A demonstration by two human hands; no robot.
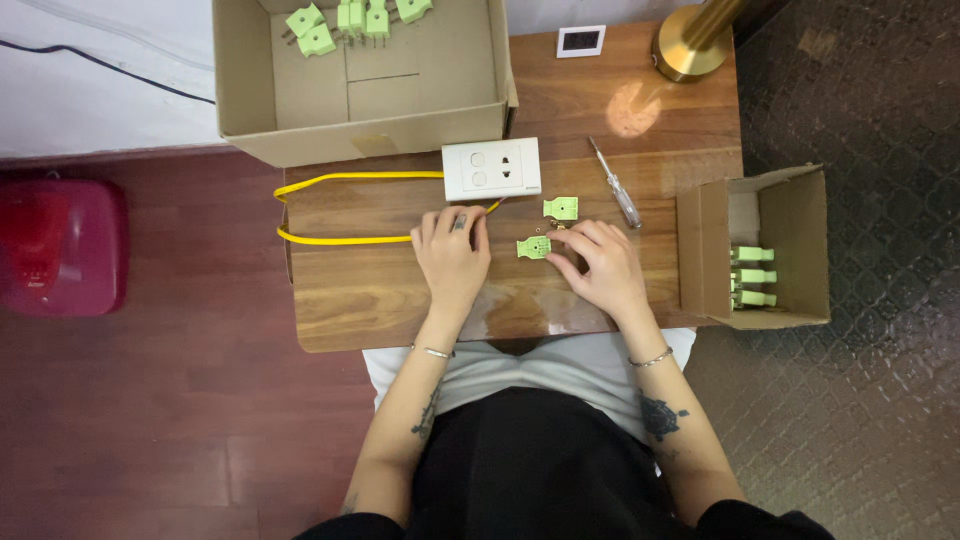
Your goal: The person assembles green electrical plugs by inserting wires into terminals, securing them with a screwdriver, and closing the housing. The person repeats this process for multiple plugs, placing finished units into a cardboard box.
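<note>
the dark wooden surface [380, 300] carries everything within reach of the seated person. beyond the left hand stands a large open brown cardboard box [240, 90] with several loose pale green plastic plugs [350, 22] at its far end. off to the outside of the right hand a smaller cardboard box [800, 250] lies on its side, mouth toward the person, with three green plugs [752, 275] stacked neatly inside, seemingly kept apart from the loose ones. just ahead of the left hand lies a white rectangular socket block [491, 168], its yellow cable [340, 208] looping away past that hand. a clear-handled screwdriver [618, 188] rests just beyond the right hand, handy to pick up. the left hand [452, 255] lies flat on the wood, fingers spread, gripping nothing. the right hand [600, 265] has its fingertips at an opened green plug half [533, 247] between the two hands, steadying it; whether it pinches it i cannot tell. a second green half [561, 208] lies just beyond.
</note>
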